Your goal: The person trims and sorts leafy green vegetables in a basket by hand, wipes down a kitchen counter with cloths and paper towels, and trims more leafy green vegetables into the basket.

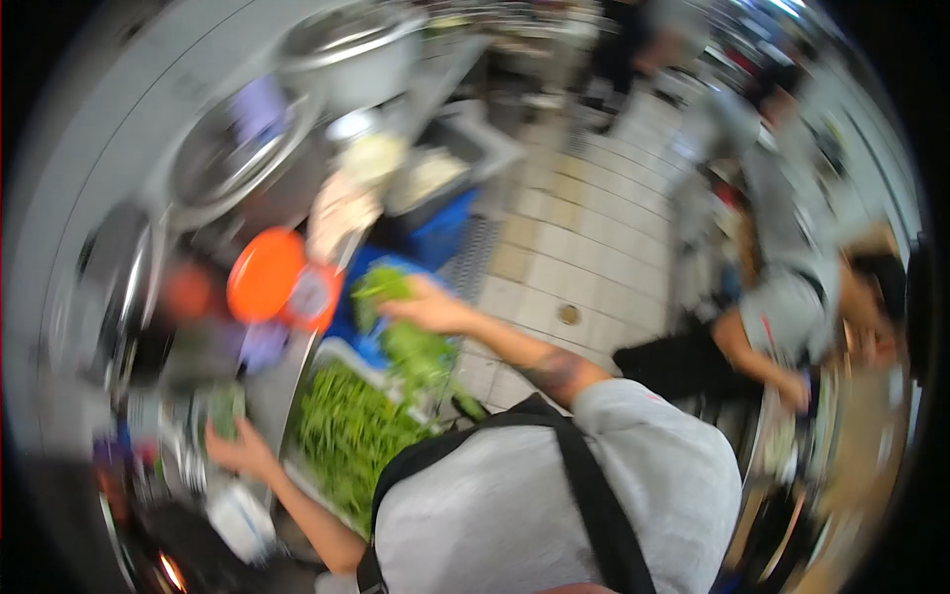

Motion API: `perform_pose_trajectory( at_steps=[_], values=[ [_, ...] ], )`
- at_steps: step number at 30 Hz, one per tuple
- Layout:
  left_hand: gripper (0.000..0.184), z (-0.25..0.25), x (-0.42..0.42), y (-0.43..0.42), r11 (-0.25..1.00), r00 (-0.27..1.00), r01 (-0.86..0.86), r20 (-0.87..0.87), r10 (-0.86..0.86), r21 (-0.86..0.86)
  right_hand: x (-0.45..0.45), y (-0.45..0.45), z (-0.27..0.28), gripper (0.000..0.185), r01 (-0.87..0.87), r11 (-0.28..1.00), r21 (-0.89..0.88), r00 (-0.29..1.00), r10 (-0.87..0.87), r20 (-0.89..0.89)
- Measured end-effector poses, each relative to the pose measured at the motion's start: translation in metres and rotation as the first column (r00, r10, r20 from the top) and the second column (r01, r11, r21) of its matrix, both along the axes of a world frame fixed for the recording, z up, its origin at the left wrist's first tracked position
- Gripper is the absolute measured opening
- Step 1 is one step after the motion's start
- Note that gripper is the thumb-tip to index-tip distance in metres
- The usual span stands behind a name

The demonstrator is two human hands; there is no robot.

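Observation:
My right hand (432, 305) is closed around a bunch of leafy greens (384, 285), held up over the side of the counter. More loose leaves (421, 356) hang below that hand. Beneath them, a pale tray (289, 457) is heaped with long green leaves (351, 431). On the left, my left hand (242, 452) reaches over the counter, its fingers around a blurred, pale green thing (226, 411) that I cannot make out.
Orange plastic containers (265, 272) stand on the counter beside large lidded metal pots (237, 163). Blue plastic (440, 233) and a grey bin (485, 144) are beyond the tray. Co-workers (792, 307) stand across the tiled floor (604, 238) on the right.

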State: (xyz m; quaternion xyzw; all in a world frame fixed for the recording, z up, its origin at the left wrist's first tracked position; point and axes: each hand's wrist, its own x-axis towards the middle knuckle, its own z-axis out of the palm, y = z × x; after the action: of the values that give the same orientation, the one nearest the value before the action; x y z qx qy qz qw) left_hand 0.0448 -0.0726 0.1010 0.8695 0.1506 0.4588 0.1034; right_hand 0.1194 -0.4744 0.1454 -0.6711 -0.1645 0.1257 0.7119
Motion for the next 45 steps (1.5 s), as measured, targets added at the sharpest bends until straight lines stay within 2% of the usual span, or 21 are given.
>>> perform_pose_trajectory(
  at_steps=[1, 2, 3, 4, 5, 7, 8, 10, 13, 14, 16, 17, 20, 22, 26, 29, 32, 38, 41, 44, 45],
  values=[
    [0.063, 0.016, -0.001, 0.011, 0.998, 0.996, -0.065, -0.067, 0.066, 0.009, -0.006, 0.001, -0.009, 0.018, 0.058, 0.997, 0.05, 0.998, -0.06, 0.037],
    [0.07, 0.011, 0.004, 0.029, 0.976, 0.978, -0.179, -0.086, 0.19, 0.126, -0.005, -0.007, -0.03, 0.018, 0.025, 0.998, -0.063, 1.0, -0.024, 0.015],
    [0.076, 0.032, 0.003, 0.03, 0.969, 0.959, -0.177, -0.193, 0.209, 0.171, -0.009, -0.013, -0.034, 0.018, -0.041, 0.984, -0.176, 0.984, 0.009, -0.178],
    [0.082, 0.038, 0.005, 0.038, 0.952, 0.919, -0.187, -0.301, 0.256, 0.241, -0.013, -0.015, -0.052, 0.017, -0.034, 0.989, -0.146, 0.981, 0.005, -0.194],
    [0.086, 0.055, 0.003, 0.034, 0.967, 0.879, -0.19, -0.41, 0.246, 0.173, -0.021, -0.009, -0.062, 0.013, -0.014, 0.998, -0.065, 0.963, -0.004, -0.268],
    [0.086, 0.048, 0.006, 0.051, 0.98, 0.881, -0.133, -0.436, 0.184, 0.145, -0.032, -0.008, -0.073, 0.008, -0.045, 0.996, 0.077, 0.911, 0.073, -0.406],
    [0.081, 0.039, 0.011, 0.061, 0.982, 0.864, -0.116, -0.473, 0.175, 0.151, -0.032, -0.002, -0.083, 0.007, -0.056, 0.989, 0.14, 0.881, 0.115, -0.458],
    [0.07, 0.038, 0.02, 0.066, 0.991, 0.838, -0.136, -0.535, 0.107, -0.015, -0.038, 0.016, -0.078, 0.006, -0.097, 0.987, 0.127, 0.851, 0.149, -0.504],
    [0.042, 0.041, 0.03, 0.081, 0.968, 0.881, -0.249, -0.406, 0.244, 0.041, -0.039, 0.037, -0.066, 0.005, -0.137, 0.985, 0.105, 0.844, 0.172, -0.509],
    [0.034, 0.041, 0.032, 0.094, 0.971, 0.863, -0.235, -0.469, 0.187, -0.045, -0.038, 0.044, -0.065, 0.005, -0.153, 0.984, 0.094, 0.843, 0.179, -0.508],
    [0.018, 0.035, 0.036, 0.121, 0.949, 0.817, -0.221, -0.574, 0.054, -0.226, -0.032, 0.059, -0.07, 0.006, -0.25, 0.967, 0.049, 0.872, 0.247, -0.422],
    [0.011, 0.035, 0.035, 0.122, 0.978, 0.906, -0.095, -0.423, 0.008, -0.185, -0.029, 0.068, -0.069, 0.007, -0.307, 0.952, -0.003, 0.891, 0.287, -0.353],
    [0.012, 0.056, 0.028, 0.105, 0.942, 0.872, -0.132, -0.488, -0.037, -0.307, -0.023, 0.113, -0.054, 0.011, -0.396, 0.903, -0.168, 0.916, 0.401, -0.001],
    [0.023, 0.055, 0.024, 0.088, 0.924, 0.861, -0.145, -0.505, -0.058, -0.353, -0.022, 0.157, -0.04, 0.017, -0.472, 0.859, -0.198, 0.861, 0.497, 0.106],
    [0.036, 0.051, 0.006, 0.062, 0.888, 0.848, -0.121, -0.511, -0.14, -0.444, -0.029, 0.26, -0.03, 0.045, -0.465, 0.816, -0.343, 0.595, 0.575, 0.561],
    [0.036, 0.045, -0.002, 0.052, 0.87, 0.854, -0.122, -0.497, -0.153, -0.477, -0.01, 0.291, -0.036, 0.05, -0.411, 0.611, -0.677, 0.505, 0.77, 0.389],
    [0.037, 0.042, -0.008, 0.046, 0.871, 0.858, -0.148, -0.499, -0.124, -0.469, 0.006, 0.289, -0.04, 0.052, -0.165, 0.446, -0.88, 0.443, 0.83, 0.338],
    [0.036, 0.036, -0.008, 0.033, 0.878, 0.903, -0.165, -0.427, -0.049, -0.45, -0.002, 0.22, -0.009, 0.054, 0.015, 0.34, -0.94, 0.325, 0.888, 0.326],
    [0.037, 0.036, -0.002, 0.027, 0.862, 0.903, -0.123, -0.416, -0.109, -0.491, 0.004, 0.194, 0.007, 0.056, -0.04, 0.189, -0.981, 0.34, 0.926, 0.164],
    [0.038, 0.036, 0.003, 0.021, 0.854, 0.893, -0.083, -0.419, -0.165, -0.513, 0.012, 0.188, 0.017, 0.058, -0.335, 0.393, -0.856, 0.356, 0.894, 0.271],
    [0.039, 0.035, 0.003, 0.019, 0.852, 0.89, -0.072, -0.418, -0.18, -0.519, 0.012, 0.193, 0.007, 0.049, -0.459, 0.531, -0.713, 0.369, 0.843, 0.391]
  ],
)
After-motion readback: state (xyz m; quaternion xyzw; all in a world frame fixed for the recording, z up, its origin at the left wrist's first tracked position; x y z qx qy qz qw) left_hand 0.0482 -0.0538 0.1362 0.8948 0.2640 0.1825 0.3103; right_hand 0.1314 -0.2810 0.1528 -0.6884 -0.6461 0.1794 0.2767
